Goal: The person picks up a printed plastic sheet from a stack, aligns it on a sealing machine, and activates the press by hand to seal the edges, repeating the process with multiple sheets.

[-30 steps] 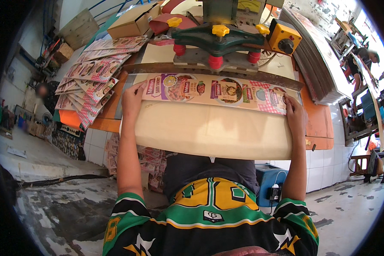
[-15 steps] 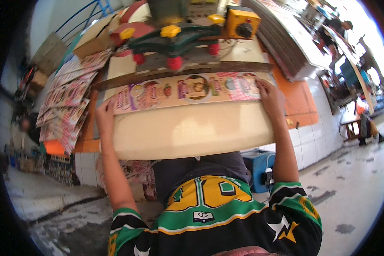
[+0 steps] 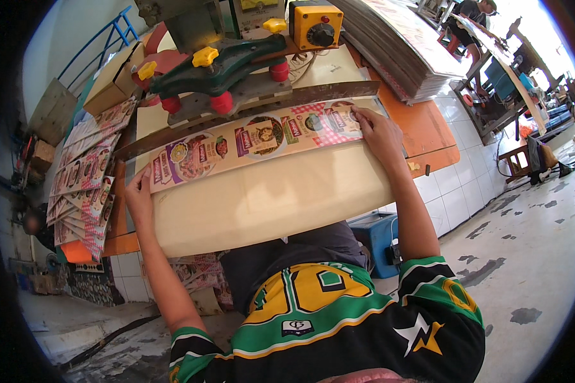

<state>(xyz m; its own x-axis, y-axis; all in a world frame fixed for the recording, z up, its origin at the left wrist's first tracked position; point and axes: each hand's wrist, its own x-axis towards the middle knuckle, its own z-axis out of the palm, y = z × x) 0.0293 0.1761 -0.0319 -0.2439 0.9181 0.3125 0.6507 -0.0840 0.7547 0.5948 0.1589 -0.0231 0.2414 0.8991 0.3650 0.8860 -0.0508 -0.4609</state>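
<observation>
A long printed strip of card [image 3: 255, 137] with food pictures lies across a smooth cream work surface [image 3: 268, 204], its far edge close along a brown metal bar [image 3: 326, 93]. My left hand [image 3: 139, 196] pinches the strip's left end, thumb on top. At the other end, my right hand [image 3: 380, 135] has its thumb and fingers closed on the right corner. Just beyond the bar stands a machine head with a dark green bracket [image 3: 227, 69], yellow knobs and red feet.
Loose stacks of printed strips [image 3: 86, 172] lie at the left, by a cardboard box [image 3: 112, 80]. A yellow control box [image 3: 315, 25] with a black dial sits at the back. Tall piles of flat sheets [image 3: 396, 48] stand back right. Another person [image 3: 469, 25] works far right.
The whole view has tilted, so the work surface and machine appear shifted left and slanted. Both hands still hold the ends of the strip, which stays along the metal bar.
</observation>
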